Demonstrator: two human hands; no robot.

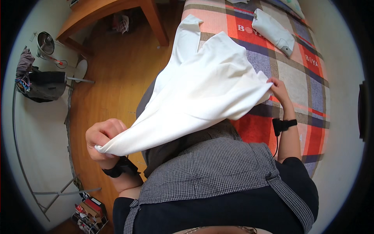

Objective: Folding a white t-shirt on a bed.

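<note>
A white cloth garment (190,96) is stretched between my two hands, in front of my checked apron. My left hand (105,140) grips its lower left corner, over the wooden floor. At the other end, my right hand (277,87) pinches its right edge above the bed. The far part of the cloth spreads out, and one narrow piece of it reaches the bed's edge. Both wrists wear black straps with small devices. Beyond the garment, a folded white item (273,32) lies on the plaid bedspread (292,73).
A wooden table (102,14) stands at the far left on the wooden floor (102,96). Along the left wall are a clip lamp (46,44), a dark bag (46,84) and a metal rack (17,140). A basket of items (90,213) sits at the lower left.
</note>
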